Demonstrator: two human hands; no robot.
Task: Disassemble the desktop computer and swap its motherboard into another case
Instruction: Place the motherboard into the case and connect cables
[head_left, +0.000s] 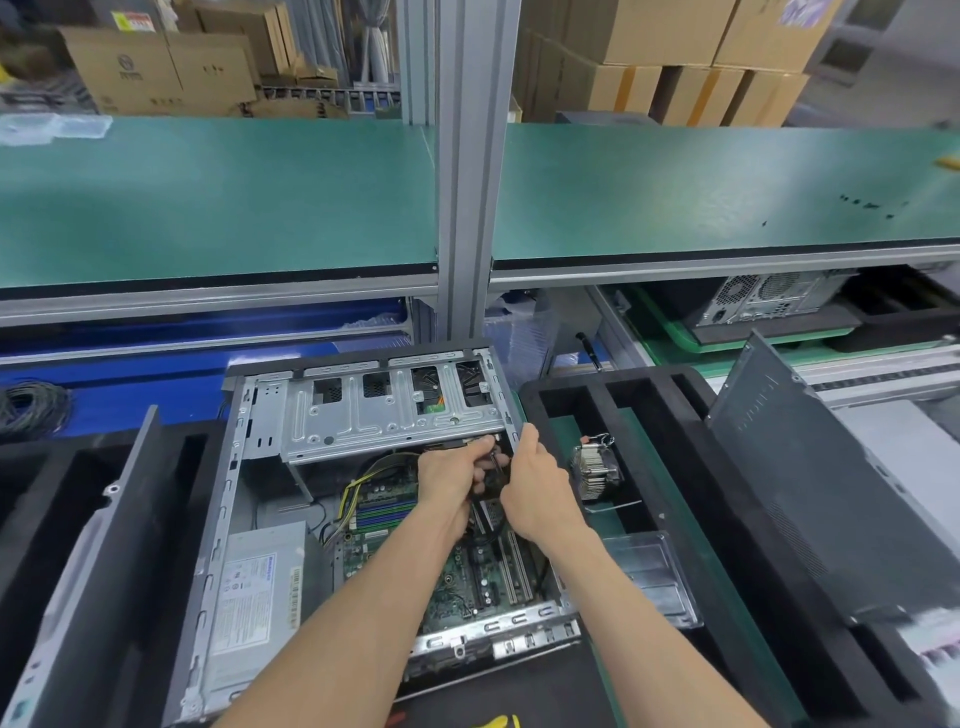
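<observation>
An open desktop case lies on its side in front of me. Its green motherboard sits inside, with a grey power supply at the left and a metal drive cage at the far end. Both hands reach in just below the cage. My left hand has its fingers curled round a bundle of black cables. My right hand grips the same cables from the right, thumb up against the case's edge. What the cables plug into is hidden by the hands.
A finned metal heatsink and a clear plastic tray lie in a black foam tray to the right. A dark side panel leans further right. Another panel stands at the left. A second computer sits under the green shelf.
</observation>
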